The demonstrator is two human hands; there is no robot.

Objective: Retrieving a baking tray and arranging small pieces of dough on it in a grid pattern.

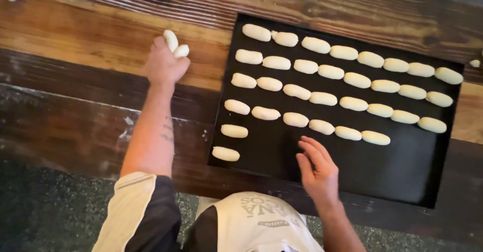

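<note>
My left hand [163, 63] closes its fingers around two pale dough pieces [175, 44] above the dark wooden table [90, 35], left of the black baking tray [402, 171]. My right hand [318, 169], fingers loosely spread and holding nothing, hovers over the tray's bare near part, just below rows of shaped dough rolls [322, 99].

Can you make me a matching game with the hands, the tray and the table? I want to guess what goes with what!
Things:
1. Left hand
2. Right hand
3. Tray
4. Table

Matches:
A. black
B. brown wood
C. holds dough pieces
D. open, over the tray

Pairs: 1-C, 2-D, 3-A, 4-B
</note>
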